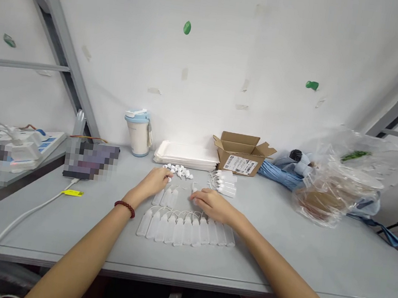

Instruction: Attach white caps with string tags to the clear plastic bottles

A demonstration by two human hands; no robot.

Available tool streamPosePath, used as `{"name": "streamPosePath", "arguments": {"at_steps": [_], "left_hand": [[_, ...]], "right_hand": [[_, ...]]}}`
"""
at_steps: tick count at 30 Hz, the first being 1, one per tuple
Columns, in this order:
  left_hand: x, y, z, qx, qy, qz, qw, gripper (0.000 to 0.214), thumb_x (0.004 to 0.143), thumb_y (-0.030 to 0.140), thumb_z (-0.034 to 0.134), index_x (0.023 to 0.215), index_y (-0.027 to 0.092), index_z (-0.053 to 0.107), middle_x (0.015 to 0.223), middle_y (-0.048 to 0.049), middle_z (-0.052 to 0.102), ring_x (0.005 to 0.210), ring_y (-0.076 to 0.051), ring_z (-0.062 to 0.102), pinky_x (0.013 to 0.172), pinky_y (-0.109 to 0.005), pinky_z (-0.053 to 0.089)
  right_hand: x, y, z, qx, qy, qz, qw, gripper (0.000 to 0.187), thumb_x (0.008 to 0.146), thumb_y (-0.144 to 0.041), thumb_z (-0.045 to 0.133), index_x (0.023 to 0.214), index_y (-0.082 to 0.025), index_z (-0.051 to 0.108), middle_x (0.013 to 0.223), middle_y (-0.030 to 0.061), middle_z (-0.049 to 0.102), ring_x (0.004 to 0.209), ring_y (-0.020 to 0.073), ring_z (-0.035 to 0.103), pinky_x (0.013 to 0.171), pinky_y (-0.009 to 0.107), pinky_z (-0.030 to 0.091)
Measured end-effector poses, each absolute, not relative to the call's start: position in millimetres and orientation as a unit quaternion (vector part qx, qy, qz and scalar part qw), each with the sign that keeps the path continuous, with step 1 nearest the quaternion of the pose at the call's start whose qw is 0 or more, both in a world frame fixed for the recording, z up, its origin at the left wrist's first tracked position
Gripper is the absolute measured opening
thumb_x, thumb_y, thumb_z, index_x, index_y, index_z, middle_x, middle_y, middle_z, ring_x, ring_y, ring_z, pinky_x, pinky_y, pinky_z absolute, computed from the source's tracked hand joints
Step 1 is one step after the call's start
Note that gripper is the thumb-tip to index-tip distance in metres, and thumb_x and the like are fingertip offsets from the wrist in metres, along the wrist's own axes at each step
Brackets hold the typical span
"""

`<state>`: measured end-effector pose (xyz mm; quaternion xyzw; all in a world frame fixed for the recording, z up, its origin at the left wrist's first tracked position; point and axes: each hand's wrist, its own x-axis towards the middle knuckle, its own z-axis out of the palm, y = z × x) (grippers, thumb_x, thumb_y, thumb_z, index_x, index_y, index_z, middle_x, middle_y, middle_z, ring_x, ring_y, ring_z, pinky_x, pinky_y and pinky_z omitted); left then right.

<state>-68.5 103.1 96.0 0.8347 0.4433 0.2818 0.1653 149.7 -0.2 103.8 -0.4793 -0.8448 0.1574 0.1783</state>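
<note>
My left hand (153,182) is beside a small pile of white caps (180,171), its fingers pinched with a white cap (169,180) at their tips. My right hand (212,204) is closed round a small translucent bottle (194,187), mostly hidden by the fingers. Between the hands and partly under the left one lie a few flat translucent bottles (166,197). Nearer to me, a row of several bottles (179,229) with thin white cords lies flat, its right end partly under my right wrist. Several capped bottles with cords (226,183) lie beyond my right hand.
At the back stand a lidded cup (138,133), a stack of white trays (187,156) and an open cardboard box (241,157). Blue cloth (281,174) and a plastic bag (336,191) lie right. A phone-like dark device (90,161) with a white cable (24,221) is left.
</note>
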Motion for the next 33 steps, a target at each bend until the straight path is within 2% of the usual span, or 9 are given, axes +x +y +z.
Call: {"name": "streamPosePath", "arguments": {"at_steps": [4, 9, 13, 18, 25, 33], "left_hand": [[-60.8, 98.9, 101.0, 0.82, 0.431, 0.312, 0.209, 0.026, 0.074, 0.021, 0.049, 0.088, 0.016, 0.07, 0.092, -0.0089, 0.071, 0.086, -0.024, 0.062, 0.081, -0.035, 0.046], [-44.8, 83.9, 110.2, 0.741, 0.367, 0.344, 0.446, 0.032, 0.071, 0.033, 0.061, 0.094, 0.012, 0.068, 0.095, -0.0096, 0.069, 0.08, -0.019, 0.062, 0.079, -0.035, 0.049], [-37.7, 69.9, 118.0, 0.689, 0.337, 0.344, 0.542, 0.031, 0.069, 0.033, 0.066, 0.092, 0.013, 0.068, 0.098, -0.0088, 0.068, 0.08, -0.017, 0.061, 0.081, -0.033, 0.048], [-37.2, 63.4, 122.9, 0.686, 0.338, 0.335, 0.55, 0.028, 0.069, 0.033, 0.066, 0.089, 0.014, 0.068, 0.092, -0.007, 0.068, 0.078, -0.016, 0.061, 0.08, -0.033, 0.048], [-35.4, 62.5, 120.3, 0.703, 0.329, 0.337, 0.534, 0.029, 0.068, 0.035, 0.066, 0.088, 0.014, 0.067, 0.09, -0.0066, 0.068, 0.078, -0.017, 0.061, 0.079, -0.034, 0.048], [-33.3, 58.4, 121.5, 0.704, 0.321, 0.349, 0.528, 0.031, 0.071, 0.038, 0.065, 0.09, 0.013, 0.067, 0.091, -0.007, 0.067, 0.073, -0.015, 0.059, 0.076, -0.032, 0.048]], "right_hand": [[155.5, 1.5, 103.4, -0.475, -0.834, 0.116, 0.255, 0.025, 0.088, -0.017, 0.038, 0.1, -0.019, 0.061, 0.086, 0.0066, 0.06, 0.083, 0.0182, 0.053, 0.075, 0.03, 0.04], [150.2, -5.4, 109.2, -0.437, -0.828, 0.144, 0.32, 0.014, 0.083, -0.017, 0.045, 0.089, -0.019, 0.058, 0.081, 0.0021, 0.062, 0.076, 0.0149, 0.054, 0.069, 0.026, 0.041], [144.2, -11.9, 112.0, -0.432, -0.82, 0.18, 0.328, 0.015, 0.079, -0.012, 0.043, 0.084, -0.019, 0.056, 0.075, -0.0006, 0.06, 0.067, 0.0122, 0.053, 0.062, 0.023, 0.039], [145.2, -11.6, 112.0, -0.449, -0.798, 0.217, 0.337, 0.02, 0.075, -0.009, 0.039, 0.081, -0.019, 0.054, 0.066, -0.0026, 0.056, 0.057, 0.0108, 0.049, 0.054, 0.021, 0.036], [147.5, -10.5, 115.7, -0.46, -0.77, 0.255, 0.361, 0.013, 0.074, -0.012, 0.04, 0.074, -0.019, 0.05, 0.069, -0.0022, 0.056, 0.057, 0.0108, 0.044, 0.055, 0.022, 0.034], [149.0, -11.0, 120.2, -0.446, -0.727, 0.322, 0.41, 0.009, 0.076, -0.013, 0.042, 0.076, -0.019, 0.048, 0.067, -0.0019, 0.052, 0.058, 0.0117, 0.04, 0.055, 0.024, 0.03]]}}
